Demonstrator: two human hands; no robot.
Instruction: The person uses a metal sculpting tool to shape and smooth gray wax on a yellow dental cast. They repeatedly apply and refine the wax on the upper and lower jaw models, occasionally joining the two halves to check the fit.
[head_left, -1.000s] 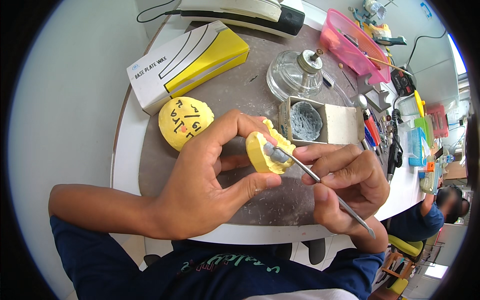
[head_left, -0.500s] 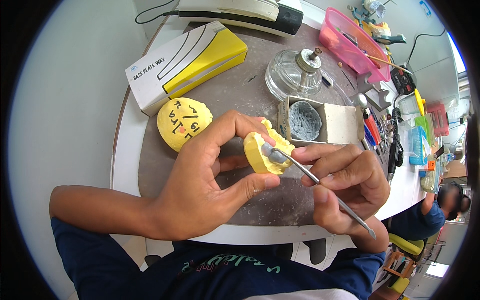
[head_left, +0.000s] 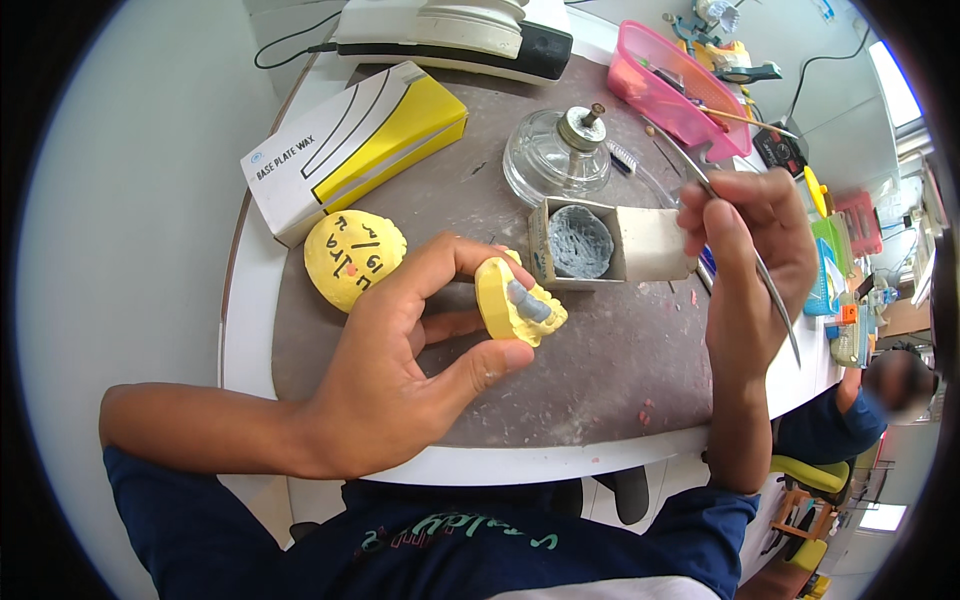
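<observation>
My left hand (head_left: pixel 400 370) is closed round a yellow plaster dental cast (head_left: pixel 496 303), thumb below and fingers above. Grey-blue wax (head_left: pixel 527 301) covers part of its row of teeth. Raised at the right, my right hand (head_left: pixel 755 255) grips a slim metal wax carver (head_left: pixel 770 285), its upper end pointing up and left toward the pink basket. The carver is apart from the cast. Between the hands and a little farther off, an opened small cardboard box (head_left: pixel 655 243) holds a round block of grey-blue wax (head_left: pixel 580 243) with a scraped surface.
A second yellow plaster cast (head_left: pixel 340 285) with handwriting lies left of my hand. Behind it is a white and yellow carton (head_left: pixel 330 165). A glass spirit lamp (head_left: pixel 545 165) stands beyond the wax box. At the back right is a pink basket (head_left: pixel 635 60) of tools. A co-worker (head_left: pixel 835 415) sits far right.
My right hand has moved up and right, taking the carver away from the wax on the cast. The left hand still holds the cast, now turned slightly.
</observation>
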